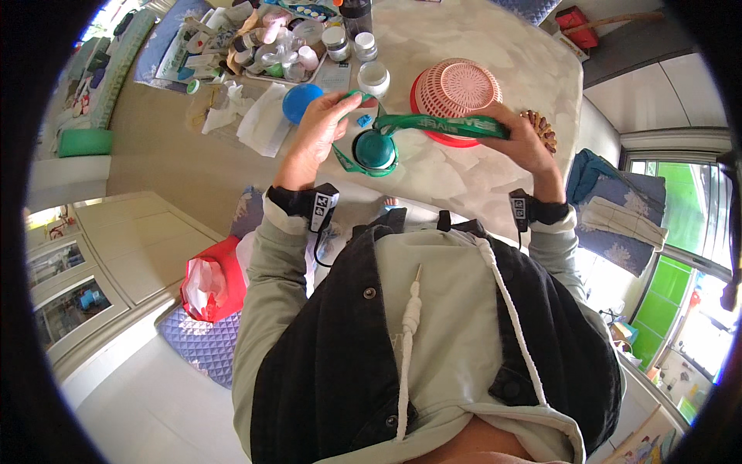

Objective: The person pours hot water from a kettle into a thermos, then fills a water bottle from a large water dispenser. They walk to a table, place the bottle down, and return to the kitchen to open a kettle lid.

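Observation:
My left hand (327,124) pinches one part of a green ribbon (432,123) that bears writing. My right hand (519,136) grips the ribbon's wide band further to the right, so it stretches between the hands. Below it stands a round container with a dark green lid (373,149), the ribbon looped around its side. A small blue object (364,120) lies just behind the lid. Beside my left hand rests a blue ball or balloon (302,103), partly hidden by the hand. A pink plastic basket (458,84) sits upside down on a red base behind my right hand.
An open white jar (374,79) and lidded jars (365,46) stand at the back. A crowded tray (313,75) and white tissues (264,122) are to the left. A brown beaded object (540,130) lies near the table's right edge. Padded chairs (620,209) flank the table (452,191).

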